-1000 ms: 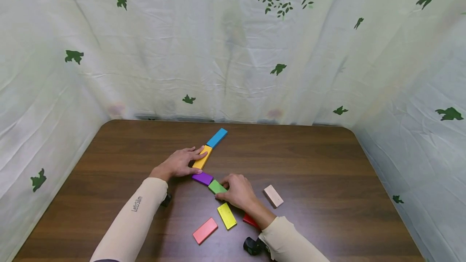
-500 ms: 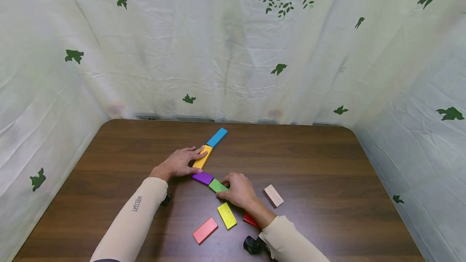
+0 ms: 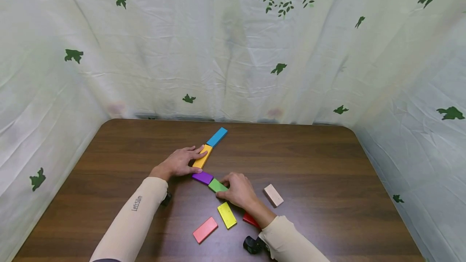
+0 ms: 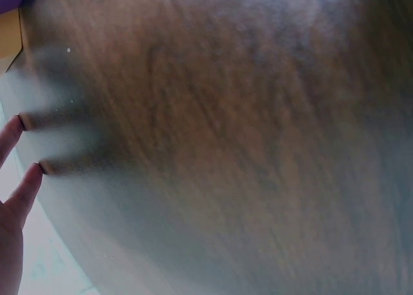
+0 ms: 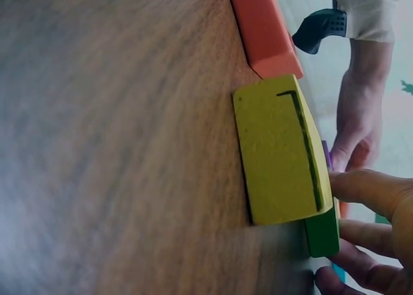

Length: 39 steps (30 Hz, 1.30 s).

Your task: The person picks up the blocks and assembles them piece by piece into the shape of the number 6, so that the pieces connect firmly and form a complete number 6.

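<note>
My left hand (image 3: 179,163) lies with spread, fairly straight fingers over the orange-yellow block (image 3: 204,157), its thumb by the block's near end. Beyond that, in the head view, a blue block (image 3: 217,137) continues the line. A purple block (image 3: 202,178) comes just below the left thumb and meets a green block (image 3: 216,186) at an angle. My right hand (image 3: 238,191) pinches the green block's near end between thumb and fingers. In the right wrist view, a yellow block (image 5: 281,153) partly hides the green block (image 5: 322,233). Two left fingertips (image 4: 32,179) show close over the table.
Loose on the brown table (image 3: 327,173) lie a yellow block (image 3: 227,215), a pink block (image 3: 205,230) and a pale beige block (image 3: 273,195). A red block (image 3: 251,220) is partly covered by the right wrist. A white curtain (image 3: 153,51) hangs beyond the table.
</note>
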{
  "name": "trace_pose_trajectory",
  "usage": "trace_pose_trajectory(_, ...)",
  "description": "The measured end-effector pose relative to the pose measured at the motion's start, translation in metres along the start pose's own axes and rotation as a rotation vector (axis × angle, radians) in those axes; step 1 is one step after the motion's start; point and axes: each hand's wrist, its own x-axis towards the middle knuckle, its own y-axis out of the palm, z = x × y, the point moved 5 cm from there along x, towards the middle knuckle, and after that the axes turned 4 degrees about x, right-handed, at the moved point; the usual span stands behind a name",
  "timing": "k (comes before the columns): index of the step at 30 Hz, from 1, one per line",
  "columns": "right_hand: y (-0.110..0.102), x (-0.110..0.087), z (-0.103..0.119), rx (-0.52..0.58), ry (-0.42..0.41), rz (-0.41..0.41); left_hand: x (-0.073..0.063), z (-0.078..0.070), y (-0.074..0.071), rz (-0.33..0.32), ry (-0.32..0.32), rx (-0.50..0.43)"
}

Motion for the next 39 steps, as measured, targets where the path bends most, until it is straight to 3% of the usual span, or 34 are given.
trace_pose_trajectory(39, -0.0019, 0.0048, -0.0063, 0.026, -0.014, 0.045, -0.0009, -0.0018, 0.0016, 0.01, -0.03, -0.016)
